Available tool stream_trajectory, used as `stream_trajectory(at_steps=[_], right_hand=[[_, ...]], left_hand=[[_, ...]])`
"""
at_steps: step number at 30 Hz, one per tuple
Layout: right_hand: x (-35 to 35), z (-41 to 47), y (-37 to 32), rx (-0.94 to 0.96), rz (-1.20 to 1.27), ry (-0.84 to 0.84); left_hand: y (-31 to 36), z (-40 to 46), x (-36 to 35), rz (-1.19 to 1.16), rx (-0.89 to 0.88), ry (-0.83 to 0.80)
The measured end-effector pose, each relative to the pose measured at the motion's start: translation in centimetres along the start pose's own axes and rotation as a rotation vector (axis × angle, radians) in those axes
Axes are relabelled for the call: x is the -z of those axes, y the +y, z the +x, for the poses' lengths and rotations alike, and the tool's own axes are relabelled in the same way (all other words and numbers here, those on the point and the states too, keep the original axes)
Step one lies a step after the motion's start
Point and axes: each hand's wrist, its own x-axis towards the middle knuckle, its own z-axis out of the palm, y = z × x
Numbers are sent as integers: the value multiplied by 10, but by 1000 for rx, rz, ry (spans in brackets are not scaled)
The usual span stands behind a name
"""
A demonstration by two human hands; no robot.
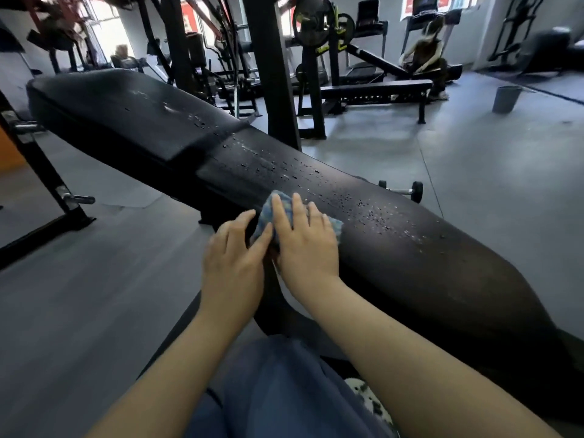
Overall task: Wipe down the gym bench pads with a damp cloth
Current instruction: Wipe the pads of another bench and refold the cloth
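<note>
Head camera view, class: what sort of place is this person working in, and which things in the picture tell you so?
Most likely a gym. A long black padded bench fills the foreground, a rack with weight plates stands behind it, a dumbbell lies on the floor, and what look like treadmills line the far wall.

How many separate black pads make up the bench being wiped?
2. The shorter black seat pad sits at the far left end; the long black back pad runs toward the near right, where both hands press the blue checked cloth. Its near end leaves the frame.
</note>
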Motion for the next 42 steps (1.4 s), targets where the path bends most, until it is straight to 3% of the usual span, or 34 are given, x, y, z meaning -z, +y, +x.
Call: stream_trajectory(at_steps=[5,16,19,22,24,29,33,36,38,40,42], right_hand=[[-2,-35,40,58,-26,122],[12,-166,175,52,-84,26],[14,-181,181,-53,-64,63],[12,-169,146,-257,-41,21],[10,-161,132,-297,-46,12],[1,-169,167,-74,5,209],[-10,-197,224,-8,101,209],[-12,-224,273,-180,182,128],[-11,-232,290,-440,301,97],[-12,-227,280,-779,474,182],[-13,-215,247,-993,567,294]], left_hand=[[27,-16,-9,51,-283,-66],[152,-53,-23,-103,-638,-265],[169,-53,-22,-119,-694,-309],[159,-46,-21,-167,-667,-311],[146,-39,-22,-193,-671,-293],[145,-33,-27,-202,-747,-263],[170,-40,-35,-177,-798,-323],[183,-43,-42,-122,-824,-373],[188,-44,-45,-119,-804,-396],[191,-45,-46,-132,-773,-390],[192,-48,-46,-147,-751,-370]])
